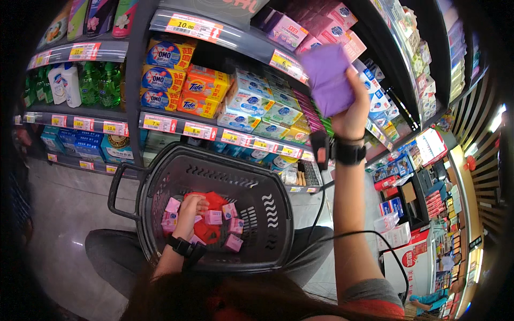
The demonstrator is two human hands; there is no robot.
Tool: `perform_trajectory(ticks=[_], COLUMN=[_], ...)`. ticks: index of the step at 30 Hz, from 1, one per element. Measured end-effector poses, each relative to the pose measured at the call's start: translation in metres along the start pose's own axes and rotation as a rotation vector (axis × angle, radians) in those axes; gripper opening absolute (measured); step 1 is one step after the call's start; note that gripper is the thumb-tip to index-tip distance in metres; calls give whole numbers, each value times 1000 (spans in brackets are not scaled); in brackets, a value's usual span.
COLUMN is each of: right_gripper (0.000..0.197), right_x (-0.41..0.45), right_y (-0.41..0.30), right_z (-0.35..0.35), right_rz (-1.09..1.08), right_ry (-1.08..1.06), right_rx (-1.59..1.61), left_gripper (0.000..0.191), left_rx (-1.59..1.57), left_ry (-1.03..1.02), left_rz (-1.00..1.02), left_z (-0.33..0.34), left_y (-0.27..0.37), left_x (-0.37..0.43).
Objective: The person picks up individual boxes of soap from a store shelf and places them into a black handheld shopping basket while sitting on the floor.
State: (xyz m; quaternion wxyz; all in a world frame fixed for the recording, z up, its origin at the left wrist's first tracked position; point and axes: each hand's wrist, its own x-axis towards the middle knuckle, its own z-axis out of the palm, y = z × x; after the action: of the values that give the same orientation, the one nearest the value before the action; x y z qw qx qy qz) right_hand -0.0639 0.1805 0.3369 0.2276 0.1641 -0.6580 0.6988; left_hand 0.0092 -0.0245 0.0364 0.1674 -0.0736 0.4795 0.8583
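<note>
My right hand (353, 114) is raised at the shelf and grips a folded purple cloth (327, 78) in front of the upper shelf edge. Down inside the dark plastic shopping basket (217, 160), my left hand (192, 208) rests over red material (213, 198) and small pink boxes. One pink box (213, 217) lies just right of its fingers, another pink box (233, 243) nearer the basket's front wall. What lies under the left palm is hidden. Both wrists wear black straps. The basket stands between my bent legs.
Tide soap packs (200, 92), OMO packs (162, 74) and pale blue boxes (249, 94) are stacked on the middle shelf. Pink and purple boxes (287, 32) sit on the shelf above. A black cable (373, 232) crosses my right arm. A person in blue (427, 300) is far right.
</note>
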Motion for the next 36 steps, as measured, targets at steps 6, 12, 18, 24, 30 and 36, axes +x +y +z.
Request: perform_trajectory(ticks=[6,12,18,24,30,36], right_gripper=[21,33,51,48,55,45], right_x=[97,128,155,172,222,221], right_y=[-48,-52,-39,-25,-16,0], right_z=[32,77,79,86,88,103], right_rz=[-324,-406,-251,-316,-107,-81], right_ry=[1,83,341,323,159,345], right_rx=[-115,-688,-1220,-1482,-1709,-1848], left_gripper=[21,19,18,18,17,17], left_rx=[-1,-22,-33,-12,14,59], left_ry=[-31,-12,-29,-34,-54,-128], left_rz=[-22,-22,-25,-40,-66,-4], left_z=[-3,-6,-7,-2,0,-4], left_y=[-4,-6,-7,-2,-3,-7], left_x=[3,0,-1,-5,-6,-7])
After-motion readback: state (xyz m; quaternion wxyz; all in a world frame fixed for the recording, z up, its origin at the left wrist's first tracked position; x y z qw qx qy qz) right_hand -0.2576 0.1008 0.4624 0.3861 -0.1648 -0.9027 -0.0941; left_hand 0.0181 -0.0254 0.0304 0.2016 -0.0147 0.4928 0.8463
